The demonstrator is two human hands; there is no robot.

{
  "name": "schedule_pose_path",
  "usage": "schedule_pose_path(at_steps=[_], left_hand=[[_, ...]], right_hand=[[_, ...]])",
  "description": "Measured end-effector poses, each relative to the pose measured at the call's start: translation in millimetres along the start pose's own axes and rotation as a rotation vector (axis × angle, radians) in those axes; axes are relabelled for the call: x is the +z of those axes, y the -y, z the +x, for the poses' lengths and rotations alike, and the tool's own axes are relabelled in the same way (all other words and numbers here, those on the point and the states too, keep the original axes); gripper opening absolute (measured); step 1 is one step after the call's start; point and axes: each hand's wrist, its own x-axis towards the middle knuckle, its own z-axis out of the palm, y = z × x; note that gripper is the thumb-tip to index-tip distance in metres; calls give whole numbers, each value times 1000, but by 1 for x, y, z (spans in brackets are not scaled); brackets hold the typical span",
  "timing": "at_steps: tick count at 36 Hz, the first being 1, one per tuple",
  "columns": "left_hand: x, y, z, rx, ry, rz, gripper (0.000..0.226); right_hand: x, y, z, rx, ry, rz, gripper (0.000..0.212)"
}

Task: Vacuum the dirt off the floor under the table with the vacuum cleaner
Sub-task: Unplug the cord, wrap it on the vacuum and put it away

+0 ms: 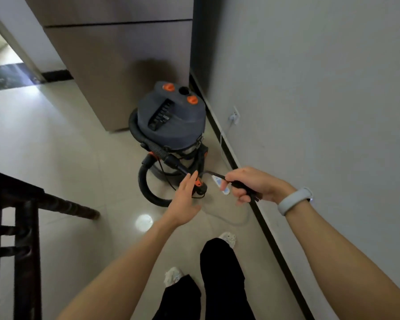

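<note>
Head view, grey drum vacuum cleaner (171,121), orange knobs, coiled black hose (146,188)

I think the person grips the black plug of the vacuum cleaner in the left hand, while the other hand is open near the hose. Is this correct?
Not quite: the head view shows the right hand, the one with the wristband, gripping the black plug. The left hand is the open one, near the hose of the vacuum cleaner.
</note>
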Motion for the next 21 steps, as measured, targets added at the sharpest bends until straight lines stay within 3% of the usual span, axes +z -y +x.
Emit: schedule_pose_path(at_steps=[4, 9, 11, 15, 21], left_hand=[[-24, -18, 8, 130, -86, -74, 83], [-46, -33, 9, 133, 46, -230, 54], [-49, -28, 9, 92, 83, -196, 47], [-44, -13, -7, 39, 84, -38, 10], [-32, 61, -48, -143, 137, 136, 32]], right_hand=[[4, 38, -19, -129, 5, 25, 34], [10, 55, -24, -202, -50, 101, 34], [11, 51, -20, -199, -95, 134, 34], [22, 20, -3, -93, -64, 120, 35], [45, -35, 25, 60, 3, -258, 18]])
